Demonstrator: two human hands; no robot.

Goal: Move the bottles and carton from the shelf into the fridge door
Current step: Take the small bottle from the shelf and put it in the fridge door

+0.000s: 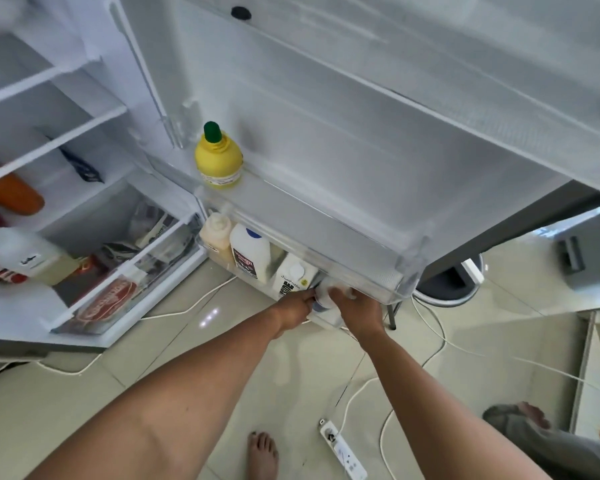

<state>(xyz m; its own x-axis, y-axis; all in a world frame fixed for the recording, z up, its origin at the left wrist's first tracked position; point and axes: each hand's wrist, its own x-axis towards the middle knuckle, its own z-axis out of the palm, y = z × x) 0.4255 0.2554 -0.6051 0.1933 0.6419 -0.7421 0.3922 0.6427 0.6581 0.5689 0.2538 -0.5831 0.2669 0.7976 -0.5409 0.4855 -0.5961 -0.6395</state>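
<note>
Both hands are wrapped around a white bottle (323, 301) in the lowest door bin (392, 289), left hand (297, 306) at its nine o'clock, right hand (355, 306) at its three o'clock. At its ten o'clock stand a white carton (293, 275), a milk jug (248, 251) and a cream squeeze bottle (217, 230). A yellow juice bottle (218, 161) sits one bin higher.

Both hands, left hand (297, 303) and right hand (355, 306), grip a white bottle (324, 299) in the lowest door bin (392, 289), beside the carton (293, 273).
</note>
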